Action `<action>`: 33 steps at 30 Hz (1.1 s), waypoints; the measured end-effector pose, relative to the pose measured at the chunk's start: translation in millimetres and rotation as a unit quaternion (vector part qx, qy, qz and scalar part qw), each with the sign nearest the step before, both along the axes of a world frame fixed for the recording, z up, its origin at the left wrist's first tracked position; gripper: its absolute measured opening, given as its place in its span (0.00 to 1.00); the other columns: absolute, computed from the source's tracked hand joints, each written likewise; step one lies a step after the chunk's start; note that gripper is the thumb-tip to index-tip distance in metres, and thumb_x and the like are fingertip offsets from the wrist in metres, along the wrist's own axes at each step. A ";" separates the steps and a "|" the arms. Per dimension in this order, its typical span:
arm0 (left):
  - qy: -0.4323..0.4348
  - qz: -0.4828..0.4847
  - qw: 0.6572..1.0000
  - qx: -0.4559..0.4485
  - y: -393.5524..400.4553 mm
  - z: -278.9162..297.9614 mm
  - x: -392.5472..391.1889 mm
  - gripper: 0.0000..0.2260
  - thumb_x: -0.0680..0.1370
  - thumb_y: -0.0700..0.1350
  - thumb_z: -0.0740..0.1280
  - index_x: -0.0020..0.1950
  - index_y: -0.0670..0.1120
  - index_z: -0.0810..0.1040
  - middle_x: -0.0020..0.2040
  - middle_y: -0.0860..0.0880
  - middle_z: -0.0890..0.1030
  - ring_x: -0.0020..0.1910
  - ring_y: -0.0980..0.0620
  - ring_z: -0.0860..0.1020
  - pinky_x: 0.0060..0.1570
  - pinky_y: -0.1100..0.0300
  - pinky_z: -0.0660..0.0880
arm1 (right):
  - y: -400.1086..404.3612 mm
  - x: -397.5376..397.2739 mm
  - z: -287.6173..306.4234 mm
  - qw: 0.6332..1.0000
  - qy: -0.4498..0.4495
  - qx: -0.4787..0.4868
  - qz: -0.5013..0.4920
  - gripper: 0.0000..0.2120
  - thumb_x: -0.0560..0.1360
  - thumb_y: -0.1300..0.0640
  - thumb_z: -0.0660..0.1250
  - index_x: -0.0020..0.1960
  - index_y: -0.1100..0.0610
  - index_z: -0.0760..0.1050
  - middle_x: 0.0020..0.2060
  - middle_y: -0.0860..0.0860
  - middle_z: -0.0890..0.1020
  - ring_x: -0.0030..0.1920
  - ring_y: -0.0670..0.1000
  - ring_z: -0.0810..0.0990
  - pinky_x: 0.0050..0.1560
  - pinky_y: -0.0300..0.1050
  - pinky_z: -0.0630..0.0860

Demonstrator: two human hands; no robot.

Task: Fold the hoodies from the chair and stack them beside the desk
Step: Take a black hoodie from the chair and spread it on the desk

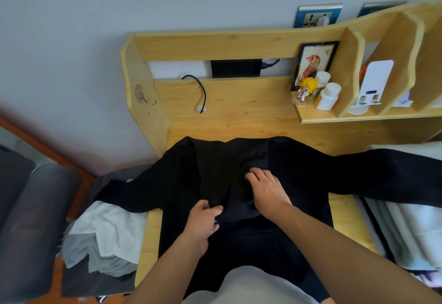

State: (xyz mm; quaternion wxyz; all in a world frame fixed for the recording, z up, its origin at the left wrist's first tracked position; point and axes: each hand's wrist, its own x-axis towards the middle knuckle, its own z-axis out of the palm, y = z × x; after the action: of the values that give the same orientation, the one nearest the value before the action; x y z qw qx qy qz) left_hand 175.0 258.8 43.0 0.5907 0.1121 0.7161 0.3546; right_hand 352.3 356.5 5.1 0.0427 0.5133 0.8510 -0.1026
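Single head-worn wide-angle view, looking forward and steeply down from close above the desk [251,112], wall [71,40] at frame top, forearms entering from the bottom edge.

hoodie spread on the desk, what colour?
Plain black hoodie, clearest in the head view, the only view.

Both bare forearms reach forward from the bottom edge, angled toward each other. The left hand [205,220] has its fingers curled and thumb pinching inward. The right hand [267,187] lies further forward, palm down, fingers spread and nearly straight.
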 end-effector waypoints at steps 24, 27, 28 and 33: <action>-0.009 -0.046 0.947 0.317 92.4 87.0 -21.3 0.16 0.82 0.57 0.63 0.64 0.51 0.80 0.63 0.53 0.82 0.63 0.55 0.79 0.69 0.51 0.71 | 59.3 -4.5 158.4 0.809 0.529 -0.152 -0.206 0.10 0.84 0.60 0.59 0.53 0.47 0.75 0.49 0.50 0.84 0.52 0.51 0.83 0.53 0.46 0.79; 0.152 -0.211 0.904 0.340 106.9 94.8 -29.1 0.32 0.78 0.58 0.71 0.79 0.59 0.62 0.76 0.58 0.68 0.73 0.59 0.68 0.73 0.54 0.65 | 79.9 0.2 189.1 0.770 0.564 -0.216 -0.204 0.08 0.84 0.56 0.60 0.51 0.48 0.76 0.46 0.54 0.86 0.47 0.54 0.85 0.42 0.50 0.80; 0.221 -0.236 0.892 0.315 107.7 93.7 -29.8 0.35 0.76 0.58 0.74 0.79 0.59 0.61 0.75 0.58 0.68 0.72 0.58 0.68 0.71 0.54 0.65 | 82.9 2.4 192.1 0.768 0.561 -0.236 -0.200 0.08 0.84 0.57 0.60 0.51 0.50 0.77 0.45 0.54 0.86 0.46 0.53 0.84 0.42 0.48 0.78; 0.118 -0.240 0.927 0.262 109.6 95.3 -35.0 0.15 0.76 0.55 0.74 0.61 0.56 0.79 0.55 0.58 0.85 0.55 0.57 0.83 0.62 0.52 0.78 | 92.0 10.9 186.0 0.776 0.522 -0.254 -0.247 0.10 0.84 0.58 0.60 0.52 0.52 0.80 0.47 0.55 0.86 0.49 0.56 0.84 0.45 0.50 0.80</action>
State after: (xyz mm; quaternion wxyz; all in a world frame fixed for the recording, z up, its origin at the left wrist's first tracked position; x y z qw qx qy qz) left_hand 140.0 368.4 138.3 0.5190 0.4721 0.6138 0.3619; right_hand 363.2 448.5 191.2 -0.3062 0.5440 0.5294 -0.5745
